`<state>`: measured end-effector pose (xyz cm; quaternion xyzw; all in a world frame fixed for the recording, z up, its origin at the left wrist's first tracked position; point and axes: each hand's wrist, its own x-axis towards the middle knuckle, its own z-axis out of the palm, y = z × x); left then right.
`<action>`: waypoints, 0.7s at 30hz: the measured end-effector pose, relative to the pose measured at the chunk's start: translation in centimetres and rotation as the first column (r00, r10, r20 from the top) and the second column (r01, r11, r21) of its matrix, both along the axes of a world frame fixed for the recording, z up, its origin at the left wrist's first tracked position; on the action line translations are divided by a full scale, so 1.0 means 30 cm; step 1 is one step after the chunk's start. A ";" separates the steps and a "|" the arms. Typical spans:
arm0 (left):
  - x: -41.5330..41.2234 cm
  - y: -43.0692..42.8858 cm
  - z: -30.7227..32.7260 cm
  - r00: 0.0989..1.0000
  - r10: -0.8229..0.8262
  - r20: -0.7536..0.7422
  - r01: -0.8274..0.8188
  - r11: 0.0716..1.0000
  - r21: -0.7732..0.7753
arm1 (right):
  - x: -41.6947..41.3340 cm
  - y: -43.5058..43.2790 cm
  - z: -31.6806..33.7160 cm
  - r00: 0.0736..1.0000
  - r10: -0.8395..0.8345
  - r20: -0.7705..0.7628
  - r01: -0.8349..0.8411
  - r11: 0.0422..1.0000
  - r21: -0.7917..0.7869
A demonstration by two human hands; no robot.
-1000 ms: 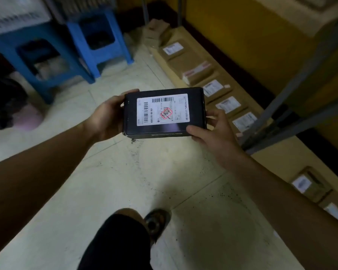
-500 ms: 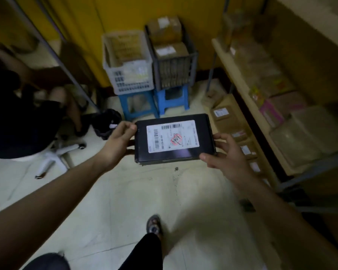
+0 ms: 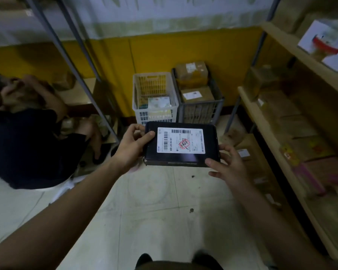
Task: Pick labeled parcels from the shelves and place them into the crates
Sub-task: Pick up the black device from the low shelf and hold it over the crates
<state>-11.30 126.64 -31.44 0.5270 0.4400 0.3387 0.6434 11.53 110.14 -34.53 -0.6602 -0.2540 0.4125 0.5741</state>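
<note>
**Parcel in hand, crates dead ahead**

Starting nearest: nothing but pale floor tile underfoot. A bit further out, holding a flat black parcel level in the air over the floor, label side up, well short of the crates. Gripped at its left end by the left hand, thumb on top and fingers curled underneath. Pinched at the near right corner by the right hand, thumb on the top edge, other fingers loosely spread under and beside it.

Looks like a slim, rigid box with a big white shipping label: barcodes plus a red stamp in the middle.

Beyond that, side by side against the yellow wall: a white crate with a few small items low inside, and a grey crate piled with brown cardboard boxes.

Progress-wise, at a guess: picked already, mid-carry, not dropped in yet. Plenty more boxes on the shelves at right, so probably lots left. Also somebody crouched over on the left.
</note>
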 end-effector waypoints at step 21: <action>0.741 0.950 -0.158 0.982 0.136 -0.128 -0.123 0.987 0.105 | 0.810 1.163 -0.067 0.990 0.143 -0.013 -0.143 0.988 -0.064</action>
